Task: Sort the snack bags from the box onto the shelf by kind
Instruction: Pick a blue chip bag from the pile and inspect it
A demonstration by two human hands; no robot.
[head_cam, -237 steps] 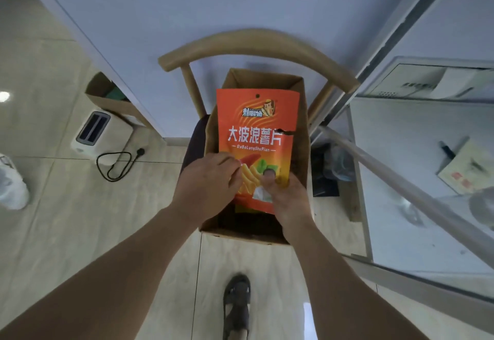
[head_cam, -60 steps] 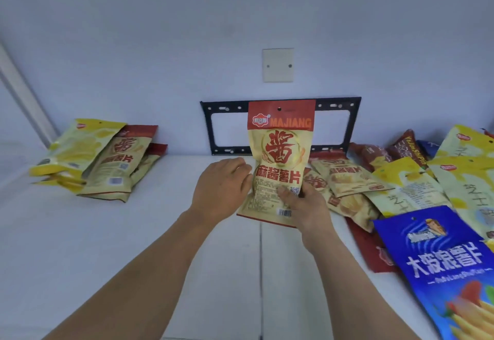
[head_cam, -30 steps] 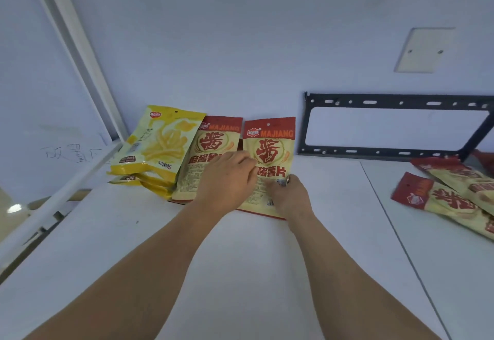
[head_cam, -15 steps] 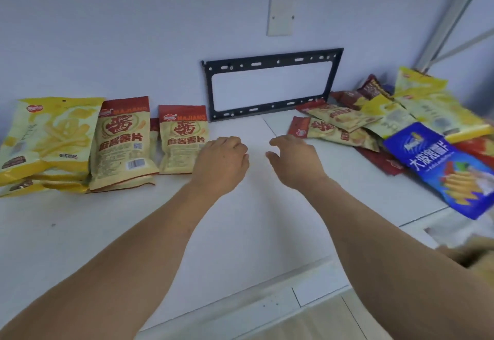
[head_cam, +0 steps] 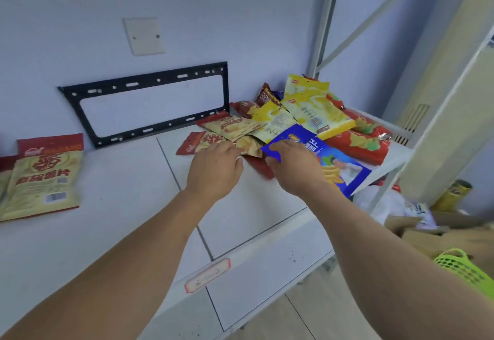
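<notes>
A white panelled shelf (head_cam: 128, 232) carries a tan-and-red sauce-chip bag (head_cam: 42, 176) lying flat at its left end, and a loose heap of yellow, red and tan snack bags (head_cam: 307, 115) with a blue chip bag (head_cam: 336, 163) at its right end.

Blue bag (head_cam: 335, 159), yellow bag (head_cam: 314, 107), red-and-cream bag (head_cam: 42, 176), white shelf (head_cam: 120, 206).

A white shelf (head_cam: 120, 222) fills the lower left of the frame. At centre, the left hand (head_cam: 213, 170) rests with curled fingers on a beige and red snack bag (head_cam: 199, 142). Just right of it, the right hand (head_cam: 292, 168) pinches the near corner of a glossy blue snack bag (head_cam: 339, 163). Behind them lies a jumbled heap of yellow and red bags (head_cam: 310, 107). At far left sits a beige bag with a red top (head_cam: 44, 176). A black metal bracket (head_cam: 149, 101) leans against the back wall.
</notes>
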